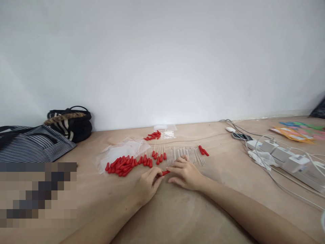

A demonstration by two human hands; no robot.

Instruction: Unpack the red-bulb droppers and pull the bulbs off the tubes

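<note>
Between the fingertips of my left hand [149, 183] is a red rubber bulb [165, 173], pinched low over the table. My right hand [185, 173] is at the other end of this bulb, its fingers stretched out and the thumb apart; whether it touches the bulb I cannot tell. Beyond my right hand lies a row of clear, thin tubes [194, 156], like dropper pipettes. Left of that row, several tubes carry red bulbs [161, 158] on their near ends. A heap of loose red bulbs [122, 166] rests on a clear plastic bag [124, 149].
Three or so red bulbs [203, 151] lie right of the tubes; more [153, 135] lie at the back by a small clear bag [169, 132]. On the right are a power strip [304, 176] with chargers, cables and tissue [261, 158]. Bags [38, 142] stand at left.
</note>
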